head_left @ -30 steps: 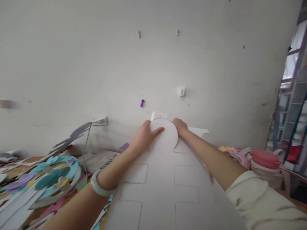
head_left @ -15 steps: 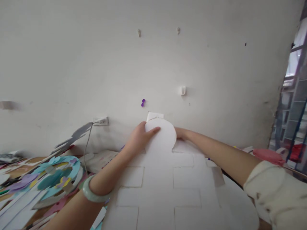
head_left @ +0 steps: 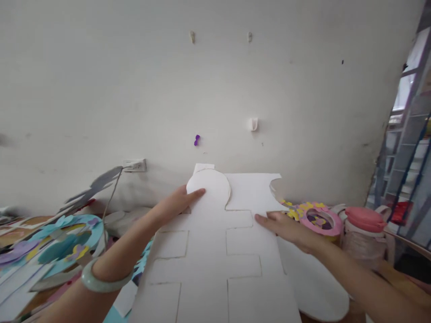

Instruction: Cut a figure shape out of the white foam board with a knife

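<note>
A large white foam board cutout (head_left: 208, 242) stands before me, its top a rounded knob, with brown-edged rectangular outlines over its face. My left hand (head_left: 183, 199) grips the knob's left edge, thumb across the front and the other fingers hidden behind. At the right edge, my right hand (head_left: 281, 226) pinches the board lower down, thumb in front, fingers behind it. Behind the cutout rises another white piece (head_left: 251, 188) with a curved notch at its upper right. A rounded white sheet (head_left: 313, 282) lies low on the right, partly covered by my right arm.
Turquoise, purple and yellow paper shapes (head_left: 60, 251) crowd the table at left. A pink ring with yellow flowers (head_left: 319, 220) and a pink-lidded bottle (head_left: 365, 237) stand at right. A wall socket (head_left: 135, 165) with a cord and a white hook (head_left: 254, 124) are on the wall.
My right hand has come from behind the board to its right edge. The cutout has shifted left and the notched white piece behind it now shows. The pink ring has come into view.
</note>
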Demonstrator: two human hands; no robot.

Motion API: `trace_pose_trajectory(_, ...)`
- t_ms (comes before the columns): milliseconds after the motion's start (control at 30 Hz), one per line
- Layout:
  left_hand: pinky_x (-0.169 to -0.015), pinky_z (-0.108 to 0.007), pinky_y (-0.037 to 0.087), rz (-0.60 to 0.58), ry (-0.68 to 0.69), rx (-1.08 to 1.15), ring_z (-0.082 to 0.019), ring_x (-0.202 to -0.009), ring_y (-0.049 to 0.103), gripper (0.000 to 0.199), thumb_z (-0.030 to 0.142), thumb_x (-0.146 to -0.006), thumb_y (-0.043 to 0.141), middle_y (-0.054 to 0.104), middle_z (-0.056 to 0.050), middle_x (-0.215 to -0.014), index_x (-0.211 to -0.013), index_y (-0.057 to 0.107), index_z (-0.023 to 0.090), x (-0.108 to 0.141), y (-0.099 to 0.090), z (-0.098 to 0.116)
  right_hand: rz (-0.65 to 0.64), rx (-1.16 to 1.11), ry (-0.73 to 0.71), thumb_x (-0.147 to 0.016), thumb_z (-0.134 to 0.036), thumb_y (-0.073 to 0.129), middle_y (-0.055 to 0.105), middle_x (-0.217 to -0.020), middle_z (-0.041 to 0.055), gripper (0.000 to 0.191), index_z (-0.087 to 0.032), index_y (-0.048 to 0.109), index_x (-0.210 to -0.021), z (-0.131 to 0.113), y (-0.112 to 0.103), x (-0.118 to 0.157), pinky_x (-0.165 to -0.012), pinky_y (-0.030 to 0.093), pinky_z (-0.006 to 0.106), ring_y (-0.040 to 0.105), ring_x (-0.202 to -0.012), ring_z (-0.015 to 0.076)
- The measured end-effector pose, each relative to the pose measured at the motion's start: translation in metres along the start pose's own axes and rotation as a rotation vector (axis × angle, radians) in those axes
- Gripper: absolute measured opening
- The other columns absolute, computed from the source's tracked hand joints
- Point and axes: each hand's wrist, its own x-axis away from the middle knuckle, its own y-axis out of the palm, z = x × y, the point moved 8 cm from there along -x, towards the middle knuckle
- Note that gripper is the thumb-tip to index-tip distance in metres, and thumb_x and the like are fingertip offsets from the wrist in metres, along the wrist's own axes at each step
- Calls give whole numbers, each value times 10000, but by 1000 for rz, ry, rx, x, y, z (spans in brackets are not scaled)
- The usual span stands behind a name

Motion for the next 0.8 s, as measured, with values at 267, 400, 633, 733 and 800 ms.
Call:
trace_pose_trajectory(267,-686,-298,563,60,98,95,-260,-874,721,599,663,-832,568,773,-66,-1010,-1174,646,178,2,7,-2,-172,-833,34,-586,-566,851,681,-644,58,445,-192,635,-692,2,50,-3,-595,469,304,614,-563,179)
trace_pose_trajectory(400,-647,-310,571,68,80,150,-271,-838,726,621,650,-833,577,775,-90,-981,-1231,624,175,1,9,-10,-186,-913,30,-528,-577,876,714,-654,69,480,-183,656,-692,7,55,-7,-597,490,309,647,-554,194)
trace_pose_trajectory(633,-659,-319,572,66,69,224,-286,-879,721,582,608,-826,593,767,-103,-1021,-1206,623,169,5,13,-4,-259,-999,50,-522,-578,864,749,-752,93,491,-188,647,-729,12,65,-7,-715,539,356,723,-779,279)
trace_pose_trajectory(733,-680,-317,565,70,56,170,-283,-882,720,562,614,-821,599,770,-89,-977,-1175,630,179,5,10,-4,-242,-941,75,-562,-503,854,743,-755,92,430,-182,643,-756,11,61,-8,-699,536,346,713,-734,253)
trace_pose_trajectory(800,-696,-325,561,73,50,98,-289,-886,719,560,630,-811,596,770,-89,-974,-1138,645,178,5,8,-5,-204,-850,92,-570,-413,853,730,-733,82,376,-166,651,-770,10,55,-9,-658,525,321,687,-655,213)
